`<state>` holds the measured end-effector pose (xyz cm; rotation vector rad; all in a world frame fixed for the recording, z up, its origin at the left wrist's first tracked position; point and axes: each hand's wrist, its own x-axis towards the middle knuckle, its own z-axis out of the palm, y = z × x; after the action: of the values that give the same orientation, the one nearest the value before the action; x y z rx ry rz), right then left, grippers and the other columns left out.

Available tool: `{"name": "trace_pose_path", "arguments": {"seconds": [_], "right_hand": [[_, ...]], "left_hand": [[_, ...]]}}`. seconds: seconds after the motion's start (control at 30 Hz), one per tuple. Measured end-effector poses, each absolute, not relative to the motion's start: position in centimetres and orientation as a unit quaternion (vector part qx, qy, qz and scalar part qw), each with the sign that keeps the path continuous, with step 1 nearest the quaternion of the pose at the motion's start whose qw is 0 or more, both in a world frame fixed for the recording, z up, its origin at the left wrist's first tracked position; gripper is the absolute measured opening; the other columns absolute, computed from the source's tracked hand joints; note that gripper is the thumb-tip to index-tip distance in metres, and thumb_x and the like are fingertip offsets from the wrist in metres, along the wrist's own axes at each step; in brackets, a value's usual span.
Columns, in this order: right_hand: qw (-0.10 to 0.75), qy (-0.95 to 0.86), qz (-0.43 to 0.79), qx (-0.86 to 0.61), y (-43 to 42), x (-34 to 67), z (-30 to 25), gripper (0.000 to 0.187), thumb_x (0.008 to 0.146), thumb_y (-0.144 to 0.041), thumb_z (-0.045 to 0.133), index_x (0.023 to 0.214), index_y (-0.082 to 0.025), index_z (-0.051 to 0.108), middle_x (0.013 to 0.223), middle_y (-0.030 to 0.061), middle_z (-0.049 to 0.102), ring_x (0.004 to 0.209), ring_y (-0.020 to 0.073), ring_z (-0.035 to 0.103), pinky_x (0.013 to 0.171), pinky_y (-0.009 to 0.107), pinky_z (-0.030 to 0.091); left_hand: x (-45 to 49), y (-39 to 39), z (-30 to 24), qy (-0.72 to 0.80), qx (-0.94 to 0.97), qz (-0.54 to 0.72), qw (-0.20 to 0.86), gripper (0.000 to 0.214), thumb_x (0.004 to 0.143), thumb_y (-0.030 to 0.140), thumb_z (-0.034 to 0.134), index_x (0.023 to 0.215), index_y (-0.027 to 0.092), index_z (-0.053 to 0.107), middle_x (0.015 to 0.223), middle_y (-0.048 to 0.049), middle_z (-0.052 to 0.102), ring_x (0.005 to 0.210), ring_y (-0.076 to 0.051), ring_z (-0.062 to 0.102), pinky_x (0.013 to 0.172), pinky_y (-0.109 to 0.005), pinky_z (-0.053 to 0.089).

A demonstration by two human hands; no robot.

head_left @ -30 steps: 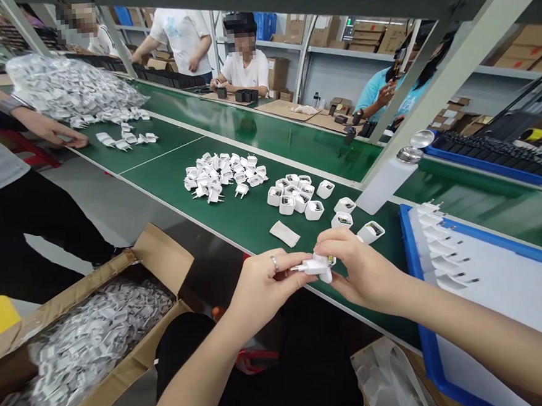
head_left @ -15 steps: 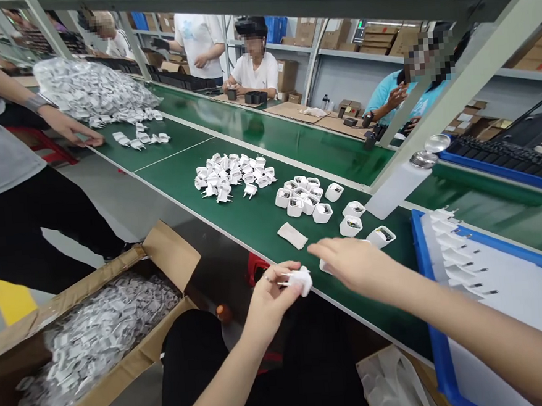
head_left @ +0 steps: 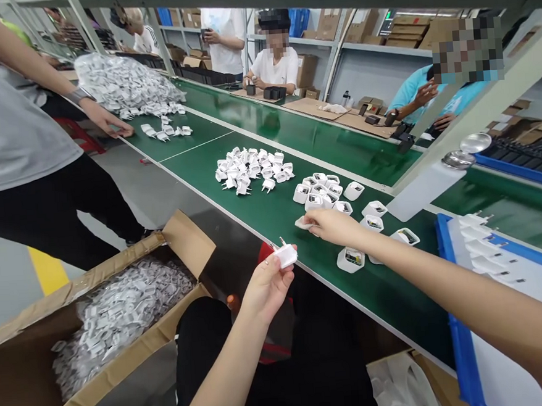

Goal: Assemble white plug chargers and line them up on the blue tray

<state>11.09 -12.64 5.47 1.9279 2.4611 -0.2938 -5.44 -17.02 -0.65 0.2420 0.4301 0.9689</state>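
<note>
Between the thumb and fingers of my left hand [head_left: 264, 288] is a white two-pin plug cap [head_left: 286, 256], its pins pointing up and away. My right hand [head_left: 332, 225] pinches a small folded off-white cloth [head_left: 301, 224] at the table surface. Just in front of my right forearm stands a white charger housing [head_left: 350, 260], open at the top with circuit parts inside. Several more open housings [head_left: 315, 201] cluster beyond my right hand, and a few sit to its right. Farther left lies a loose heap of plug caps [head_left: 242, 183].
A white bottle with a metal top [head_left: 425, 186] leans near the frame post. At right, a blue tray [head_left: 465, 353] bears a row of white plug pieces. A carton of white parts [head_left: 180, 234] stands at lower left; a co-worker's hand [head_left: 107, 121] rests near a large bag of parts [head_left: 123, 83].
My right hand has moved onto the cloth and taken hold of it. My left hand has turned the plug cap so its pins point upward. The view has shifted left.
</note>
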Motion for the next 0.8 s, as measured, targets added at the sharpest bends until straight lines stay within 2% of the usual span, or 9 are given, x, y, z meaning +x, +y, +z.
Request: {"name": "trace_pose_path", "arguments": {"seconds": [0.1, 0.17, 0.3, 0.4, 0.6, 0.7, 0.8], "right_hand": [[-0.154, 0.831, -0.085, 0.527, -14.4, 10.2, 7.2, 0.021, 0.074, -0.014, 0.041, 0.092, -0.019, 0.05, 0.082, 0.0021, 0.053, 0.071, 0.0117, 0.049, 0.061, 0.022, 0.039], [-0.189, 0.864, -0.048, 0.465, -15.7, 9.3, 8.1, 0.023, 0.076, -0.014, 0.038, 0.093, -0.021, 0.052, 0.083, 0.003, 0.05, 0.068, 0.0104, 0.047, 0.058, 0.021, 0.038], [-0.103, 0.911, 0.054, 0.396, -17.4, 7.8, 8.6, 0.03, 0.076, -0.011, 0.034, 0.092, -0.022, 0.057, 0.08, 0.0058, 0.048, 0.064, 0.012, 0.043, 0.048, 0.02, 0.034], [-0.063, 0.922, 0.102, 0.369, -17.9, 7.8, 8.5, 0.033, 0.077, -0.009, 0.032, 0.094, -0.022, 0.057, 0.076, 0.0055, 0.048, 0.062, 0.0124, 0.042, 0.048, 0.02, 0.033], [-0.053, 0.928, 0.158, 0.333, -18.5, 7.8, 8.8, 0.031, 0.077, -0.008, 0.032, 0.094, -0.019, 0.057, 0.07, 0.0046, 0.047, 0.058, 0.0123, 0.038, 0.05, 0.022, 0.031], [-0.054, 0.933, 0.147, 0.323, -18.6, 7.7, 9.1, 0.033, 0.078, -0.008, 0.03, 0.093, -0.02, 0.057, 0.069, 0.0037, 0.046, 0.057, 0.0117, 0.038, 0.049, 0.022, 0.03], [-0.061, 0.939, 0.136, 0.311, -18.7, 8.2, 9.2, 0.034, 0.079, -0.01, 0.028, 0.094, -0.023, 0.056, 0.071, 0.003, 0.046, 0.059, 0.0112, 0.038, 0.05, 0.021, 0.03]], "left_hand": [[-5.5, -16.9, -0.6, 0.197, 0.082, 0.452, 0.866, 0.018, 0.066, 0.015, 0.059, 0.08, 0.004, 0.061, 0.074, -0.007, 0.061, 0.05, -0.003, 0.05, 0.047, -0.01, 0.048], [-5.4, -16.9, -0.5, 0.202, 0.066, 0.449, 0.868, 0.012, 0.069, 0.014, 0.055, 0.076, 0.005, 0.061, 0.07, -0.0064, 0.061, 0.049, -0.003, 0.05, 0.046, -0.01, 0.049], [-5.2, -16.9, -0.3, 0.209, 0.039, 0.455, 0.865, 0.009, 0.071, 0.013, 0.053, 0.066, 0.008, 0.059, 0.056, -0.001, 0.057, 0.049, -0.004, 0.052, 0.044, -0.009, 0.048], [-5.3, -17.2, -0.1, 0.197, 0.046, 0.447, 0.871, 0.007, 0.068, 0.015, 0.057, 0.067, 0.008, 0.059, 0.057, -0.0004, 0.058, 0.049, -0.004, 0.053, 0.045, -0.007, 0.047], [-5.4, -17.5, 0.3, 0.185, 0.075, 0.44, 0.876, 0.021, 0.055, 0.017, 0.068, 0.073, 0.009, 0.061, 0.064, -0.0005, 0.06, 0.052, -0.004, 0.054, 0.045, -0.007, 0.047], [-5.5, -17.5, 0.5, 0.152, 0.084, 0.431, 0.885, 0.033, 0.045, 0.02, 0.074, 0.073, 0.01, 0.061, 0.062, 0.001, 0.059, 0.05, -0.002, 0.051, 0.044, -0.006, 0.046], [-5.7, -17.6, 0.7, 0.135, 0.097, 0.409, 0.898, 0.034, 0.043, 0.02, 0.075, 0.073, 0.009, 0.062, 0.058, 0.0012, 0.056, 0.047, -0.001, 0.048, 0.042, -0.005, 0.044]]}}
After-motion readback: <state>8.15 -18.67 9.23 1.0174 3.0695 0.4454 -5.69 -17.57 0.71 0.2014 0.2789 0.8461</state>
